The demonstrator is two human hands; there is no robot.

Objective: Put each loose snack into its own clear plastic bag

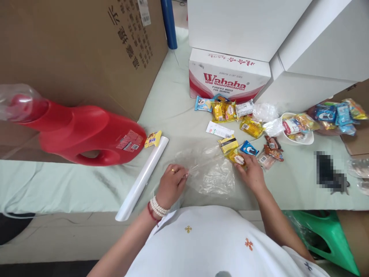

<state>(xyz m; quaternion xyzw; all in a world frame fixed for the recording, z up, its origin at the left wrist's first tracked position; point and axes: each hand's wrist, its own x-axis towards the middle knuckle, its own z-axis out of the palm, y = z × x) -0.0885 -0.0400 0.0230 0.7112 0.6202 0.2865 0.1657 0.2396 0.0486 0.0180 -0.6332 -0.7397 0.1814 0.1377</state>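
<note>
My left hand (173, 182) is closed, its fingers pinching the edge of a clear plastic bag (217, 177) that lies spread on the table. At the bag's right side, my right hand (252, 173) has its thumb and fingers on a small yellow snack packet (236, 158). Close around that hand lie a yellow packet with a black stripe (228, 144), a blue packet (249, 148), brown packets (273, 147) and a clear-wrapped pinkish snack (266, 159). A white sachet (220, 129) rests a little farther back.
A white roll (142, 179) and a yellow packet (153, 139) lie left, by a red jug (95, 134) and large cardboard box (86, 50). Behind stands a Wahaha carton (227, 79), several snacks before it. A white bowl (305, 139) of packets sits right; a green stool (328, 234) is below.
</note>
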